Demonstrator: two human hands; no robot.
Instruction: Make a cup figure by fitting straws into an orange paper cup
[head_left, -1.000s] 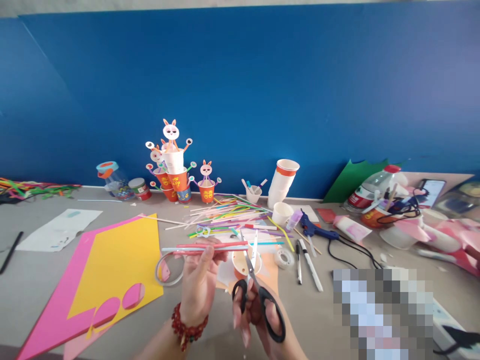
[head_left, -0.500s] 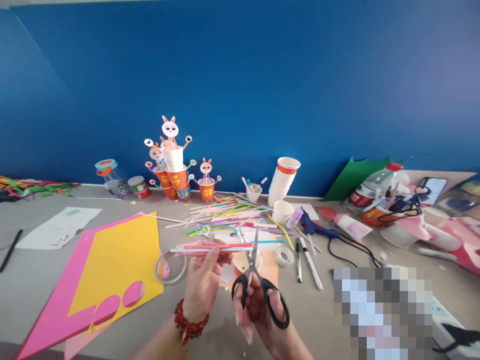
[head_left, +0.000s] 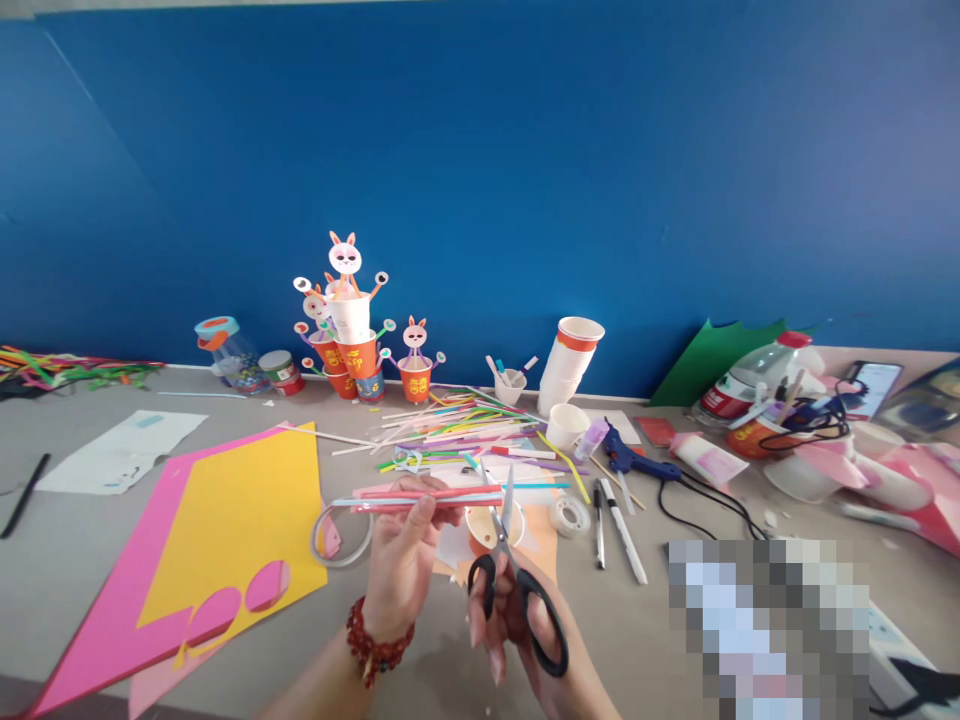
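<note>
Scissors [head_left: 503, 540] shifted slightly; grey table [head_left: 637, 650] meets blue wall [head_left: 480, 180].

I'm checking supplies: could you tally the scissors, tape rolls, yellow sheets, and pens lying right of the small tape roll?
Scissors: 1, in the right hand
Tape rolls: 2, one larger roll, one smaller roll
Yellow sheet: 1
Pens: 2, black pen, white pen
Total: 6

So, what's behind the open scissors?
A paper cup, with orange paper showing beside it. The scissors cover part of the cup's inside, so anything directly behind the blades can't be seen.
</note>
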